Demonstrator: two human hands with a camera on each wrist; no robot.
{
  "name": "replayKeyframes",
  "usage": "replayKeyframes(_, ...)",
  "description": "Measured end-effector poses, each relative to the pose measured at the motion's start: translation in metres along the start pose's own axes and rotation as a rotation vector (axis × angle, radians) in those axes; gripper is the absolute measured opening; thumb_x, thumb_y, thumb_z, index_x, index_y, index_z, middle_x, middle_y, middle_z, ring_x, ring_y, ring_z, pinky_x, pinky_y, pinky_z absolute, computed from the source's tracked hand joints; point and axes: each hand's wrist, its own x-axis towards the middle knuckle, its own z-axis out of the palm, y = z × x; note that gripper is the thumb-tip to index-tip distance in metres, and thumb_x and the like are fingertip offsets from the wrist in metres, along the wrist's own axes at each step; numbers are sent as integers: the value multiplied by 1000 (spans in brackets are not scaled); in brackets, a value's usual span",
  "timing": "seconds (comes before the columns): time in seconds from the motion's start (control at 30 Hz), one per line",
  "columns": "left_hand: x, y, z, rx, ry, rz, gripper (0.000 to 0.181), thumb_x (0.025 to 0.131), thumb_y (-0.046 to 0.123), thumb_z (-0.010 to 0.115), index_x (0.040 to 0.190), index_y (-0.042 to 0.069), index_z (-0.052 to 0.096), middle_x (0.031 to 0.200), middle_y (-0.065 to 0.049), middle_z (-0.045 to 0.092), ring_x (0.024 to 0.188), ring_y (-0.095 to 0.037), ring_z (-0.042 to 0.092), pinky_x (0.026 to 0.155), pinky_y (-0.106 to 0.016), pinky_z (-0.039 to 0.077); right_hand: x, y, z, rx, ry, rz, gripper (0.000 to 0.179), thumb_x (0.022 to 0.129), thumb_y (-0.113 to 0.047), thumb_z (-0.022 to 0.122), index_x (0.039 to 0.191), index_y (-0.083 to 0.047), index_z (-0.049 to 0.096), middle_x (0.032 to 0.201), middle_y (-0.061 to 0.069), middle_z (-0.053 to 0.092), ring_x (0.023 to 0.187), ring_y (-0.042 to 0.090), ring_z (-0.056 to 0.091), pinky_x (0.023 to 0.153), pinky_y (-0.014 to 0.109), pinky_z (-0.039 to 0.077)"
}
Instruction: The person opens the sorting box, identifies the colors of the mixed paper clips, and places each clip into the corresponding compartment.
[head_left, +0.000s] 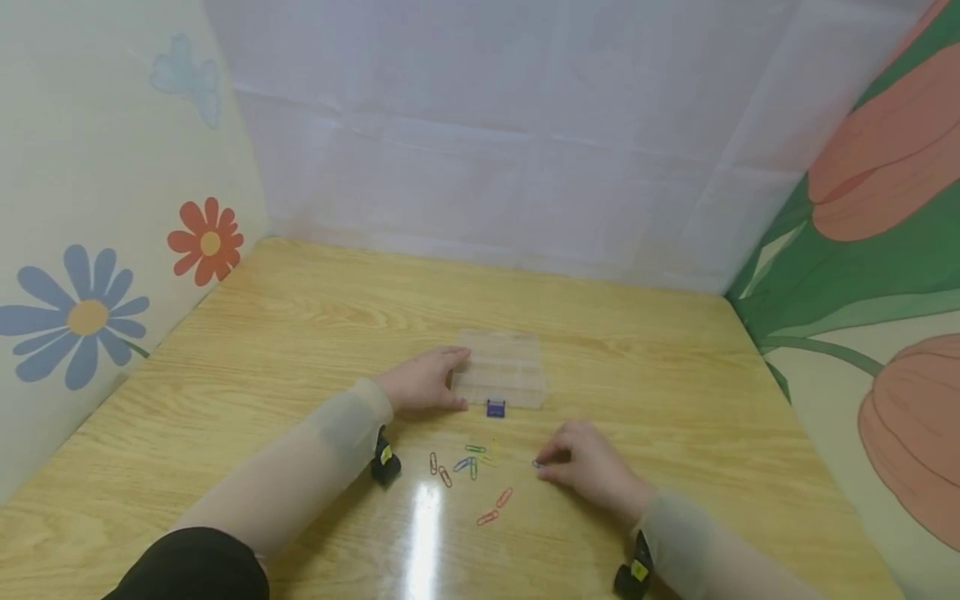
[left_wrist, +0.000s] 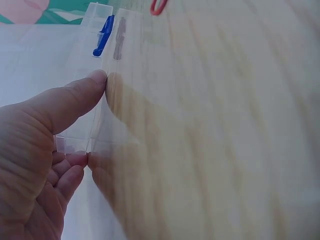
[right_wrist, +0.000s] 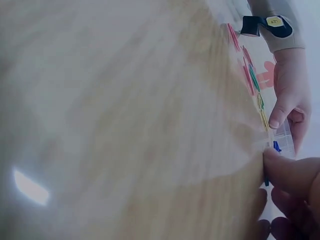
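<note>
A clear plastic box (head_left: 501, 367) with a blue latch (head_left: 496, 408) at its front lies on the table. My left hand (head_left: 426, 381) holds its left side, the thumb (left_wrist: 82, 97) at the front edge and the fingertips (left_wrist: 72, 177) farther back. To the right and nearer me, my right hand (head_left: 588, 467) pinches a blue paper clip (head_left: 537, 464) between thumb and fingers, low at the tabletop. In the right wrist view the clip (right_wrist: 266, 181) is mostly covered by the fingers. Loose paper clips in several colours, such as a green one (head_left: 476, 448), lie between the hands.
Two red paper clips (head_left: 504, 497) lie nearer me, apart from the main group. Another blue paper clip (head_left: 462, 464) sits among the green and yellow ones. The wooden table (head_left: 337, 308) meets a white cloth (head_left: 480, 167) at the back and flowered panels (head_left: 86, 317) at the sides.
</note>
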Motion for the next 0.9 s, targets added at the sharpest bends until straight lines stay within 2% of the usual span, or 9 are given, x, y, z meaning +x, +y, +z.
replayKeyframes(0.33, 0, 0, 0, 11, 8, 2, 93, 77, 42, 78, 150, 9, 32, 153, -9, 33, 140, -28, 30, 116, -43, 21, 4, -11, -3, -4, -38, 87, 13, 77, -19, 78, 75, -23, 66, 77, -11, 58, 79, 12, 50, 76, 34, 44)
replayKeyframes(0.63, -2, 5, -3, 13, 2, 2, 93, 77, 41, 78, 150, 8, 32, 153, -10, 33, 140, -28, 30, 117, -42, 21, 3, -21, -2, -10, -51, 151, 15, 77, -17, 78, 74, -18, 63, 78, -6, 56, 76, 13, 50, 71, 31, 45)
replayKeyframes(0.9, -2, 3, -3, 8, -2, -2, 92, 77, 41, 78, 150, 9, 32, 153, -9, 33, 140, -27, 30, 117, -42, 21, 7, -22, -4, 9, -114, 188, 17, 81, -16, 74, 74, -18, 59, 80, -4, 56, 76, 15, 50, 70, 32, 45)
